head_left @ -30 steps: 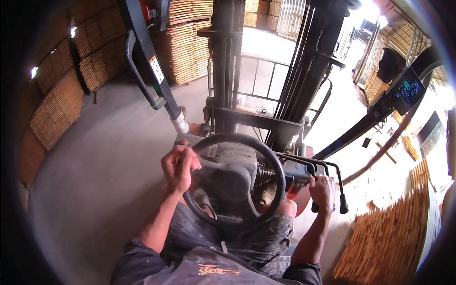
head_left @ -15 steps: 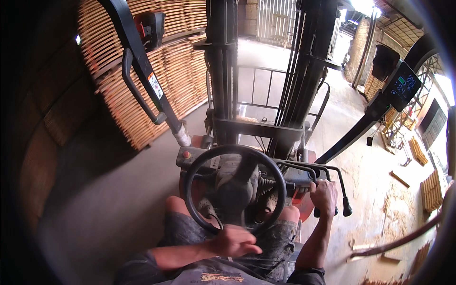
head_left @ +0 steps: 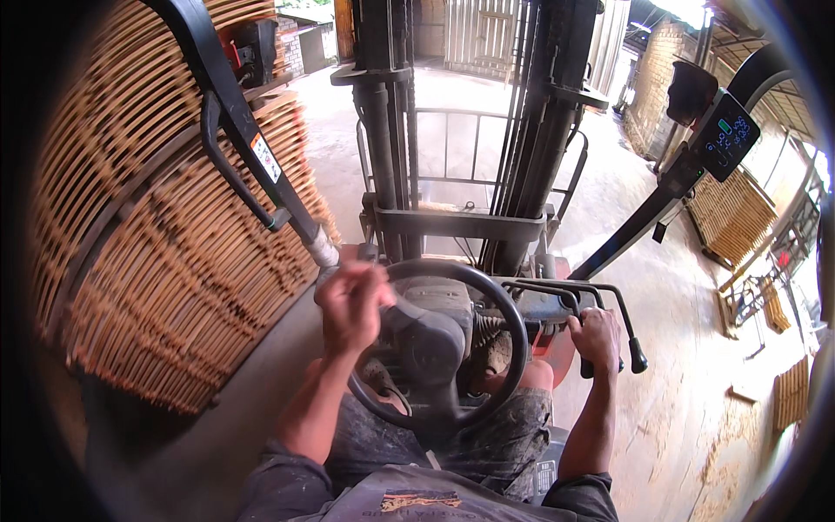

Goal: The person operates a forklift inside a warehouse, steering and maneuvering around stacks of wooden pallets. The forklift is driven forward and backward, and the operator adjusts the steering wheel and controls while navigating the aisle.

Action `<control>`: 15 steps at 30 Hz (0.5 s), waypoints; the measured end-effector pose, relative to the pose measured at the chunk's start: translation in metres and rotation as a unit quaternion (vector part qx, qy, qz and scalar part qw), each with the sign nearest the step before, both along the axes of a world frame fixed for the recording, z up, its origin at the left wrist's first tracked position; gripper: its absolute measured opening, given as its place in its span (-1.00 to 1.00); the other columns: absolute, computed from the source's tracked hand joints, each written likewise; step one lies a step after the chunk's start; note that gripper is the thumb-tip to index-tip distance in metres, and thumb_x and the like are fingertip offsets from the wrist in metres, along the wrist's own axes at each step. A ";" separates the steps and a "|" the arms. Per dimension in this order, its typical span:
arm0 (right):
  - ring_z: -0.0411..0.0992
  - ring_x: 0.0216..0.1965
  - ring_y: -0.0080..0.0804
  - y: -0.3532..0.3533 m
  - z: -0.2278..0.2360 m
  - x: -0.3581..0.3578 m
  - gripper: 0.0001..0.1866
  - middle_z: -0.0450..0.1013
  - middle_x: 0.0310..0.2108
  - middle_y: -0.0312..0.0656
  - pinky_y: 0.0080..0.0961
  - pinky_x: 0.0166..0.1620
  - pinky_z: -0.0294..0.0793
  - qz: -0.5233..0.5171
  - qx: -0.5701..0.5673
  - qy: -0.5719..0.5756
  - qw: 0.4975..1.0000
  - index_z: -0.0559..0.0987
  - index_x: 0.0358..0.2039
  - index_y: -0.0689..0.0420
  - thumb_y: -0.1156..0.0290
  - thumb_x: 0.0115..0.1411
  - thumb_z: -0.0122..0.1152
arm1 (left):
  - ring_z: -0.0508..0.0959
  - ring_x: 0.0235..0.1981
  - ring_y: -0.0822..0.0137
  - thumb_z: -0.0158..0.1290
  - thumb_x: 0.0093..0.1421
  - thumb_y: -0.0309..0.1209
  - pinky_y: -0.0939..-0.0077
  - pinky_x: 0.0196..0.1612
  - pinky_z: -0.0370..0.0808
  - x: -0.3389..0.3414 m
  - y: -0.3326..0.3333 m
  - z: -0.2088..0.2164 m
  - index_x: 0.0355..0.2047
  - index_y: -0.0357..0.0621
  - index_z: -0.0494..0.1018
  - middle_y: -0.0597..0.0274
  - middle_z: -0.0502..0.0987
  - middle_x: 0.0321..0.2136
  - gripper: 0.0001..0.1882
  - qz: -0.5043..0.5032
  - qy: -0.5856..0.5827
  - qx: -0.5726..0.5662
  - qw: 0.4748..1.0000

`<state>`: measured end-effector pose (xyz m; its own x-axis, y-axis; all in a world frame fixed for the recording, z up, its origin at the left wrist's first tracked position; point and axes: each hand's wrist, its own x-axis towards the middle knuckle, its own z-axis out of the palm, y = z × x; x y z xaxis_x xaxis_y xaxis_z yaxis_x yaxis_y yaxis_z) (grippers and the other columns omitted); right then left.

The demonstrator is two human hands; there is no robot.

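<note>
Left hand point(head_left: 352, 304) at wheel rim point(head_left: 520, 348), wide floor point(head_left: 470, 92) ahead

Bright daylight washes out the far edge of the floor point(head_left: 648, 418), shadow darkens its left edge, motion blurs the left hand point(head_left: 352, 306), and fisheye distortion bows the stacked slats point(head_left: 187, 278).

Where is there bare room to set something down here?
A wide patch of pale concrete floor lies bare between the bent black metal levers and the small brown wooden block at right. It is crowded where the right hand grips the levers, and at the left rim of the round black steering wheel by the left hand.
</note>
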<state>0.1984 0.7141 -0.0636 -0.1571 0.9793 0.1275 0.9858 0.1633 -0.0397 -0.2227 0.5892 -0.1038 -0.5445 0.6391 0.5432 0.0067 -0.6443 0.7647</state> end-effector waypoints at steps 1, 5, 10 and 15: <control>0.58 0.01 0.24 0.000 0.004 -0.005 -0.58 0.72 -0.14 0.15 0.07 0.19 0.54 -0.002 -0.004 -0.001 1.000 0.77 -0.28 0.30 0.11 0.36 0.33 | 0.61 -0.53 0.48 0.11 0.54 -0.55 0.52 -0.43 0.56 -0.011 -0.017 -0.015 -0.29 -0.26 0.54 0.26 0.59 -0.56 -0.83 -0.013 -0.042 -0.006 0.999; 0.58 0.03 0.25 -0.001 0.020 -0.012 -0.57 0.72 -0.14 0.16 0.09 0.20 0.55 -0.041 -0.037 -0.027 0.998 0.77 -0.26 0.29 0.10 0.36 0.30 | 0.60 -0.58 0.44 0.10 0.52 -0.48 0.49 -0.43 0.59 0.000 -0.098 -0.045 -0.42 -0.20 0.45 0.22 0.60 -0.60 -0.72 0.015 0.055 -0.038 0.998; 0.58 0.00 0.27 0.014 0.038 -0.026 -0.55 0.72 -0.22 0.15 0.13 0.14 0.58 -0.034 -0.020 -0.015 0.999 0.78 -0.32 0.27 0.07 0.37 0.30 | 0.67 -0.58 0.30 0.36 0.42 -0.21 0.48 -0.43 0.56 0.048 -0.124 -0.035 -0.45 -0.11 0.63 0.24 0.66 -0.56 -0.67 -0.029 0.155 -0.075 0.985; 0.59 -0.01 0.27 0.076 0.051 -0.082 -0.50 0.73 -0.22 0.13 0.05 0.15 0.59 -0.014 -0.022 -0.006 1.000 0.81 -0.31 0.23 -0.02 0.38 0.29 | 0.64 -0.59 0.24 0.43 0.38 -0.15 0.42 -0.48 0.50 0.029 -0.059 -0.033 -0.39 -0.11 0.62 0.24 0.65 -0.56 -0.65 -0.065 0.196 -0.047 0.977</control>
